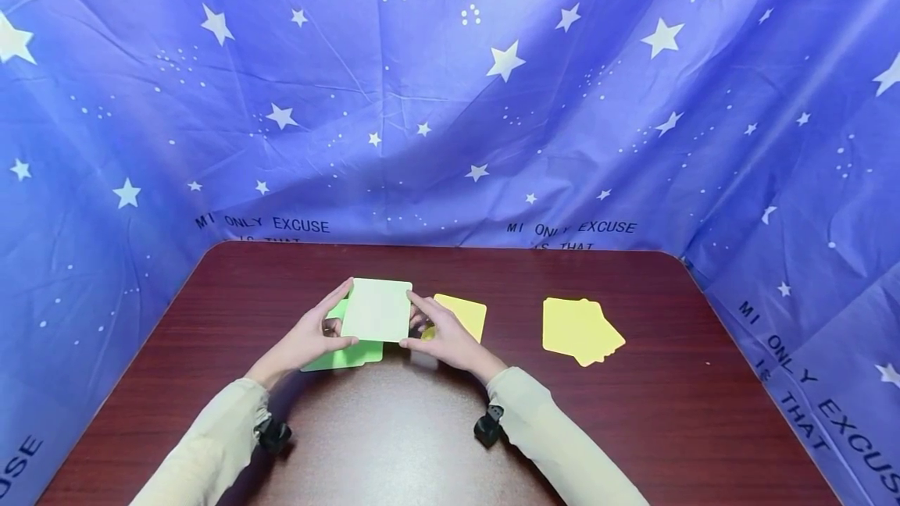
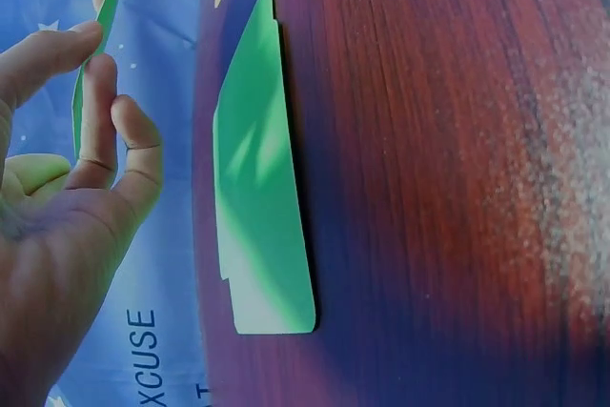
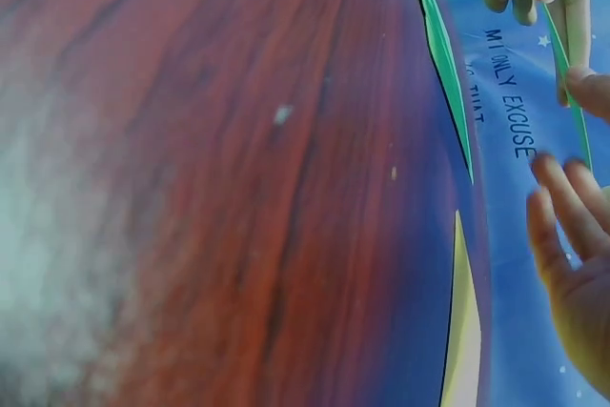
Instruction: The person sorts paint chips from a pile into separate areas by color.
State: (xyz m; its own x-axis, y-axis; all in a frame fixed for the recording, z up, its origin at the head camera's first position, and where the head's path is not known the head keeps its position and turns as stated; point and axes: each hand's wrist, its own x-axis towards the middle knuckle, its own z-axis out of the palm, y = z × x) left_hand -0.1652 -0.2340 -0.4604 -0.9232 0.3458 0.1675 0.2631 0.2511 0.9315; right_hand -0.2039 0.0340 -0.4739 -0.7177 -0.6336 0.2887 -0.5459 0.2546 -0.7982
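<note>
Left hand and right hand pinch pale green card by its edges.

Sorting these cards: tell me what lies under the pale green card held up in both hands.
Under the pale green card lies a stack of green cards on the table. Its near edge shows; the rest is covered.

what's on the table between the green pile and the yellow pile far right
In the head view, a single yellow card lies flat between the green pile and the yellow pile, partly hidden by the right hand. The rest of that stretch is bare table.
</note>
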